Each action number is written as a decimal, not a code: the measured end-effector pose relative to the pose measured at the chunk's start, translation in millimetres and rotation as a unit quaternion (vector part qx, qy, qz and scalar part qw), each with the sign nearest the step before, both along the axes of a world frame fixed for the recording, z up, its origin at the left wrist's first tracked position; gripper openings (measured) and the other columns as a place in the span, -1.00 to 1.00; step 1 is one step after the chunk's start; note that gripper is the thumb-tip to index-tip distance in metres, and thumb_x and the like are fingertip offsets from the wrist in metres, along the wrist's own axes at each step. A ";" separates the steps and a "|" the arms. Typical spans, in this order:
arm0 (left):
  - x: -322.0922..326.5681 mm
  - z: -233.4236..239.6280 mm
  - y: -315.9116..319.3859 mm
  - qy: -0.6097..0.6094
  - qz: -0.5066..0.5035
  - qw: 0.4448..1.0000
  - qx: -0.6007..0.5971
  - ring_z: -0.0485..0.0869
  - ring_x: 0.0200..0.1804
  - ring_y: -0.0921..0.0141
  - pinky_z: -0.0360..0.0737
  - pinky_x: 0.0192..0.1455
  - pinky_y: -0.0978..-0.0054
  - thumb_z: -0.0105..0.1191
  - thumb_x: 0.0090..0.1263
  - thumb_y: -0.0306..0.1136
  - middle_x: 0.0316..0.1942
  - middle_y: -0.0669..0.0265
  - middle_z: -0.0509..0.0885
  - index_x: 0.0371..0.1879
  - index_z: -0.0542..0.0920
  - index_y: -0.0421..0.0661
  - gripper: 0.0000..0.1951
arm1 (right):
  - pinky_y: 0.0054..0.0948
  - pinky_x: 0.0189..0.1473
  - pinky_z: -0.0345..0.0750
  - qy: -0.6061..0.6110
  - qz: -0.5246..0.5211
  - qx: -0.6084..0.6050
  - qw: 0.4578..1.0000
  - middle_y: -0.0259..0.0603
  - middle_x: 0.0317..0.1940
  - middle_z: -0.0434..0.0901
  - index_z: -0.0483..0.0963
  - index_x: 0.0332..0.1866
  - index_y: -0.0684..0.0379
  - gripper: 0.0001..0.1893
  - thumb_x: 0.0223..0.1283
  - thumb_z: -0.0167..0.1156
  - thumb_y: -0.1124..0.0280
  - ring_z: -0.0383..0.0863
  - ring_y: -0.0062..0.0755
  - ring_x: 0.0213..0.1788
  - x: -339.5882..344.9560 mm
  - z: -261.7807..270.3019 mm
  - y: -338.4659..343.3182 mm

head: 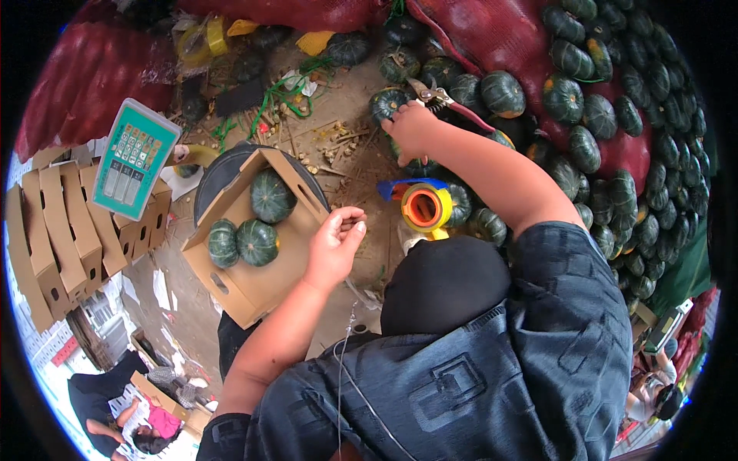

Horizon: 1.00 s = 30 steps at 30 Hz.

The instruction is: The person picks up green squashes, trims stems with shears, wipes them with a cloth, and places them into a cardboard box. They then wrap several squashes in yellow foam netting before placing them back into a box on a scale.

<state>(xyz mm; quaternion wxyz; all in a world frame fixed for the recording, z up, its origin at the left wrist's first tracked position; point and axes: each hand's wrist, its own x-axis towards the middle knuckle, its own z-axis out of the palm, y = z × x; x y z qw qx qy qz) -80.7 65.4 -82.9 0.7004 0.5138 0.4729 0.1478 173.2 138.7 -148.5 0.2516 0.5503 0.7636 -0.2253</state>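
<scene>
My right hand (412, 129) reaches into green squashes near the top centre; its fingers are partly spread over one squash, and whether it grips anything is hard to tell. Pruning shears (450, 104) with a red handle lie beside that hand. My left hand (337, 248) is raised at the right edge of a cardboard box (300, 248), its fingers loosely curled with nothing seen in them. Inside the box are a large squash (272, 195), a round squash (257, 242) and a smaller squash (223, 243). The box rests tilted on a round black support (210, 190).
A yellow tape dispenser (428, 206) stands among squashes. Left are a scale's green keypad panel (136, 158) and a row of cardboard boxes (75, 242). Red mesh sacks (490, 29) and heaped squashes (663, 115) line the right. Other people (104, 397) are at lower left and lower right.
</scene>
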 end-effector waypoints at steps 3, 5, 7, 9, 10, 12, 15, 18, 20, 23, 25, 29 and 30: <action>-1.3 0.4 -2.9 0.022 -0.012 0.999 0.019 0.52 -0.06 0.47 0.44 0.07 0.52 0.00 0.33 -0.48 -0.13 0.29 0.54 -0.04 0.43 -0.20 -0.76 | 0.10 0.15 0.19 -0.095 0.076 -0.036 0.992 0.00 0.15 0.36 0.09 0.34 0.08 0.06 -0.38 0.37 -0.15 0.37 -0.06 0.15 -19.9 3.7 0.4; -6.8 -2.8 -5.2 0.017 -0.005 0.999 0.028 0.48 -0.18 0.59 0.45 -0.11 0.66 0.03 0.31 -0.48 -0.18 0.39 0.54 -0.07 0.46 -0.17 -0.78 | 0.29 0.09 0.17 -0.173 0.138 0.023 0.975 0.18 0.14 0.28 0.10 0.33 0.02 -0.05 -0.29 0.33 -0.03 0.36 0.10 0.13 -31.5 -18.6 -11.7; -9.4 1.8 -6.2 0.009 -0.004 0.999 0.032 0.48 -0.18 0.59 0.45 -0.11 0.65 0.02 0.31 -0.48 -0.18 0.39 0.54 -0.07 0.46 -0.16 -0.78 | 0.28 0.08 0.17 -0.155 0.158 0.073 0.973 0.24 0.11 0.28 0.15 0.29 0.01 -0.12 -0.27 0.31 0.02 0.38 0.11 0.10 -30.8 -22.9 -27.5; -9.0 6.1 -4.9 0.001 0.000 0.999 0.032 0.47 -0.18 0.59 0.45 -0.12 0.64 0.01 0.32 -0.49 -0.19 0.39 0.54 -0.07 0.45 -0.16 -0.78 | 0.18 0.09 0.18 -0.125 0.126 0.078 0.981 0.17 0.05 0.32 0.18 0.24 0.01 -0.14 -0.29 0.33 -0.01 0.43 0.07 0.04 -18.9 -5.3 -39.9; -9.5 9.5 -4.5 0.013 0.005 1.000 0.012 0.51 -0.13 0.51 0.46 -0.05 0.57 -0.01 0.34 -0.48 -0.16 0.32 0.54 -0.06 0.44 -0.17 -0.78 | 0.13 0.10 0.18 -0.065 0.073 0.065 0.993 0.14 0.00 0.34 0.18 0.24 0.01 -0.12 -0.31 0.34 -0.03 0.44 0.07 0.02 -12.7 9.1 -45.4; -7.3 9.6 -4.8 0.024 0.008 1.000 -0.010 0.54 -0.08 0.42 0.47 0.02 0.49 -0.04 0.35 -0.48 -0.12 0.25 0.54 -0.05 0.43 -0.18 -0.78 | -0.02 0.13 0.22 0.041 -0.031 0.038 0.998 0.07 -0.09 0.36 0.16 0.24 0.03 -0.06 -0.37 0.38 -0.06 0.47 0.04 -0.05 -0.6 35.2 -49.5; 9.1 6.1 0.3 -0.069 0.086 0.985 -0.132 0.56 -0.10 0.34 0.53 -0.03 0.38 -0.07 0.40 -0.35 -0.14 0.20 0.55 -0.01 0.39 -0.17 -0.75 | -0.07 0.15 0.24 0.153 -0.193 0.109 0.963 0.08 -0.06 0.36 0.15 0.25 0.04 -0.04 -0.41 0.39 -0.04 0.48 0.01 -0.03 0.8 35.2 -59.5; 35.6 4.6 8.5 -0.055 0.175 0.914 -0.361 0.56 -0.08 0.24 0.58 -0.06 0.21 -0.11 0.39 -0.02 -0.09 0.13 0.51 0.09 0.30 -0.15 -0.52 | -0.17 0.18 0.28 0.264 -0.290 0.082 0.916 0.10 -0.01 0.35 0.14 0.25 0.06 -0.05 -0.39 0.41 0.02 0.45 0.06 0.02 7.9 45.0 -64.7; 47.9 -2.8 17.3 -0.114 0.183 0.891 -0.399 0.54 -0.05 0.24 0.59 -0.06 0.21 -0.10 0.36 0.03 -0.07 0.14 0.51 0.11 0.29 -0.13 -0.48 | -0.27 0.18 0.34 0.436 -0.322 0.061 0.838 0.09 0.06 0.32 0.14 0.24 0.07 -0.08 -0.34 0.42 0.09 0.41 0.02 0.09 3.3 46.8 -73.1; 32.8 -5.7 9.8 -0.278 0.131 0.853 -0.422 0.50 0.02 0.34 0.60 -0.06 0.30 -0.06 0.30 0.11 0.07 0.30 0.46 0.18 0.28 0.02 -0.43 | -0.33 0.23 0.28 0.639 -0.213 0.079 0.735 0.05 0.11 0.31 0.15 0.25 0.24 -0.17 -0.18 0.36 0.19 0.31 -0.14 0.21 -7.0 68.3 -73.9; 18.4 -9.8 13.2 -0.340 0.112 0.844 -0.398 0.50 0.05 0.34 0.57 0.00 0.26 0.04 0.26 0.00 0.13 0.28 0.43 0.19 0.28 0.04 -0.44 | -0.35 0.18 0.31 0.592 -0.327 0.063 0.734 -0.06 0.08 0.35 0.25 0.19 0.24 -0.32 -0.09 0.31 0.27 0.36 -0.22 0.15 19.8 95.6 -70.4; 10.3 16.1 21.7 -0.295 0.210 0.888 -0.284 0.45 0.11 0.26 0.47 0.14 0.20 0.05 0.13 -0.40 0.11 0.23 0.39 0.21 0.25 0.01 -0.42 | -0.19 0.07 0.40 0.011 -0.277 0.523 0.806 -0.01 -0.01 0.46 0.40 0.05 0.14 -0.45 -0.13 0.32 0.22 0.44 -0.02 0.04 111.8 48.3 -74.6; -3.8 19.7 22.5 -0.271 0.207 0.907 -0.245 0.45 0.12 0.24 0.47 0.14 0.19 0.05 0.12 -0.41 0.11 0.22 0.38 0.21 0.24 0.01 -0.41 | -0.20 0.07 0.41 -0.051 -0.298 0.496 0.814 0.00 0.01 0.46 0.36 0.11 0.08 -0.41 -0.12 0.32 0.22 0.44 -0.02 0.06 132.1 26.3 -86.8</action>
